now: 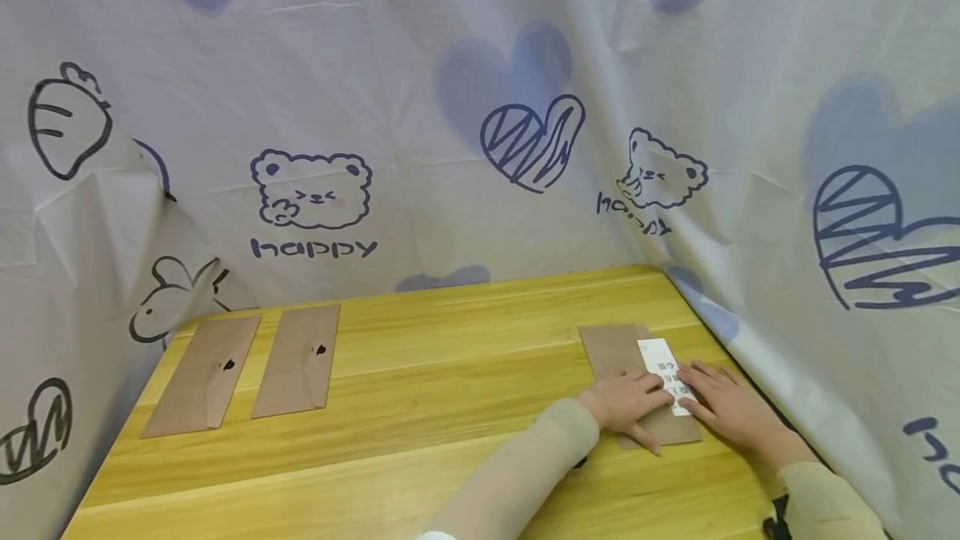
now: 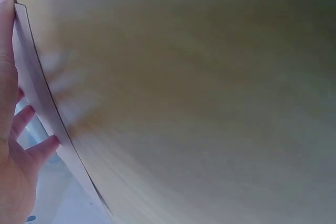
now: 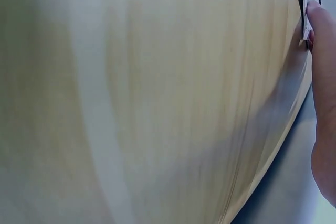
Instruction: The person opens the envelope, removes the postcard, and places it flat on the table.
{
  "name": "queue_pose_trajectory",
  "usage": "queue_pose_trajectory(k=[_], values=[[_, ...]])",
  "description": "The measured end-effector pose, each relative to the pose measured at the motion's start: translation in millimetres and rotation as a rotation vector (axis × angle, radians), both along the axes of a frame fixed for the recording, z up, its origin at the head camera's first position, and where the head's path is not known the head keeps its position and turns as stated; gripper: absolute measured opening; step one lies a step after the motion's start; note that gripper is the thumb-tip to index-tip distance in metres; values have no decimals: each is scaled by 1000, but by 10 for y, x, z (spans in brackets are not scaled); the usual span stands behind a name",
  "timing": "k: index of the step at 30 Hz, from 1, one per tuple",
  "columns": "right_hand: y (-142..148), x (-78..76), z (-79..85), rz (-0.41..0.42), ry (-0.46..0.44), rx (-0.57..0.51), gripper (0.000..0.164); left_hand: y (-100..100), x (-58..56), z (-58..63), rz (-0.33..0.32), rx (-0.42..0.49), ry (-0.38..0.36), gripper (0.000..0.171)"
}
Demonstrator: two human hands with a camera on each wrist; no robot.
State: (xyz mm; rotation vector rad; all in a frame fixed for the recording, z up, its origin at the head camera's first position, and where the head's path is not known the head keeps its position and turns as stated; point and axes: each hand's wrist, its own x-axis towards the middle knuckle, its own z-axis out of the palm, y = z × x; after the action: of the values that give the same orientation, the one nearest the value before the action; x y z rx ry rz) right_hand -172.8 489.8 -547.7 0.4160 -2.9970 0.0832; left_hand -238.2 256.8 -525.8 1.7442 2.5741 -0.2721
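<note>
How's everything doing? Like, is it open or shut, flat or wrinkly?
Far-left envelope: lying flat, flap appears shut
Second envelope: lying flat, flap appears shut
Envelope at the hands: partly covered, flap state unclear
White printed card: at that envelope, partly covered by fingers
Left hand: fingers spread over envelope and card
Right hand: touching card, pinch unclear
Curtain: hanging, wrinkled

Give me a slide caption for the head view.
Left hand and right hand touch a white card on a brown envelope, while two more envelopes lie farther left on the wooden table.
</note>
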Motion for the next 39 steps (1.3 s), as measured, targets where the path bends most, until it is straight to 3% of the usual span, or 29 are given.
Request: queue_pose_trajectory(k=[17,22,30,39], values=[[21,12,-7,7,96,-13,52,3,-6,-13,16,-22,-6,82],[-62,-31,29,-34,69,-28,55,7,-13,-22,11,-18,0,81],[-183,-136,130,-74,115,-16,51,8,-9,-39,11,-14,5,79],[-227,-372,139,-96,160,6,49,-9,4,-19,11,-5,-2,79]])
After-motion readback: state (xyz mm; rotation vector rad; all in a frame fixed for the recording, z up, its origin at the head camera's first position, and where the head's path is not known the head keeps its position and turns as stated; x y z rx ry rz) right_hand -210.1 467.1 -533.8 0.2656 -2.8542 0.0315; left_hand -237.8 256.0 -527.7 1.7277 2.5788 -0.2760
